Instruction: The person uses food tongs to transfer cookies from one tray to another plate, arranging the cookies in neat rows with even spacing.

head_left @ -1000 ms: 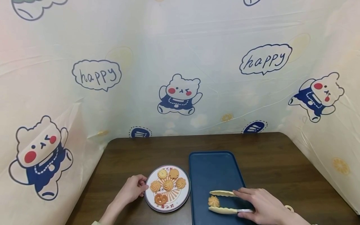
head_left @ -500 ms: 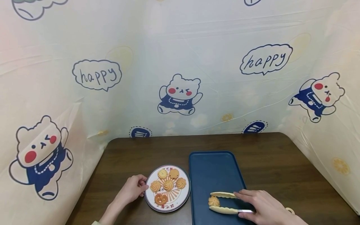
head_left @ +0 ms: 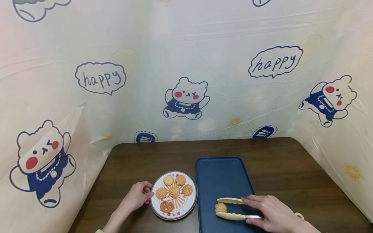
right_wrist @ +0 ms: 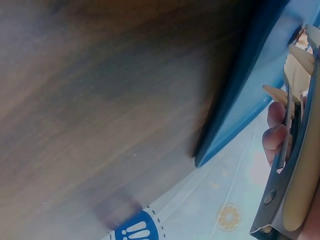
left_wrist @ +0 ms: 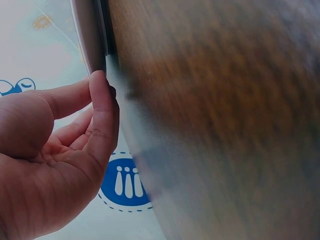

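My left hand [head_left: 140,195] pinches the left rim of a round white plate [head_left: 186,203] with a dark edge; in the left wrist view, thumb and fingertips meet at its rim. Several cookies lie on the plate: swirled butter cookies [head_left: 174,192], a pretzel-shaped one [head_left: 166,206], and round ones [head_left: 180,180] at the back. My right hand [head_left: 272,212] grips metal kitchen tongs [head_left: 231,216] with cream tips, palm down. Between the tips sits a swirled cookie [head_left: 220,207], over the near part of a blue tray [head_left: 224,174]. The tongs' hinged end [right_wrist: 272,210] shows in the right wrist view.
The tray stands right of the plate, their edges close together. Both are on a dark wooden table [head_left: 279,168]. A cloth printed with cartoon bears [head_left: 186,97] hangs behind the table and along both sides.
The tongs, the cookie between their tips and my right hand have shifted very slightly left and away. My left hand and the plate have stayed put.
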Motion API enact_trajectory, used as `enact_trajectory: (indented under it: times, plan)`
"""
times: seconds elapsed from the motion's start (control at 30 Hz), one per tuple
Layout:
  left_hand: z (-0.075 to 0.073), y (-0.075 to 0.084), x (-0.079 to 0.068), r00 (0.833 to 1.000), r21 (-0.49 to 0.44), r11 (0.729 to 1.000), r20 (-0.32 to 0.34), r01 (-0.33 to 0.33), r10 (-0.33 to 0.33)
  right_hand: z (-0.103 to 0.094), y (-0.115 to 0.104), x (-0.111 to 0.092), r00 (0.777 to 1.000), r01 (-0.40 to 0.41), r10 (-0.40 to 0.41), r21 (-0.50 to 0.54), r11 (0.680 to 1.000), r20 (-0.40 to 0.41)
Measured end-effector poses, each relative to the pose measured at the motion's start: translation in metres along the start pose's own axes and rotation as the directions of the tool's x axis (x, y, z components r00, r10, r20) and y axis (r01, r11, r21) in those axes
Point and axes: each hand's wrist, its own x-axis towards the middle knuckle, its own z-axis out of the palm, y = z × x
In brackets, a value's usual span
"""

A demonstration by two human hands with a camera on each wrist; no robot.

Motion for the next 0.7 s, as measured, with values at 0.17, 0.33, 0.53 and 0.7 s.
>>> enact_trajectory:
  times: [0.17,0.33,0.53,0.7]
  plan:
    - [0.000,0.001,-0.001,1.000,-0.008,1.000,-0.015,-0.024,0.024,-0.003,-0.002,0.008,0.999,0.029,-0.028,0.037,0.999,-0.017]
    - [0.000,0.002,-0.001,1.000,0.001,1.000,-0.017,-0.020,0.020,-0.005,-0.005,0.022,0.996,0.079,-0.077,0.068,0.995,-0.038]
    - [0.001,0.001,-0.001,1.000,-0.001,1.000,-0.016,-0.016,0.016,-0.004,-0.010,0.039,0.987,0.145,-0.141,0.047,0.988,-0.078]
    - [0.001,0.002,-0.001,1.000,-0.006,1.000,-0.023,-0.017,0.017,-0.002,-0.014,0.055,0.972,0.199,-0.197,0.005,0.980,-0.128]
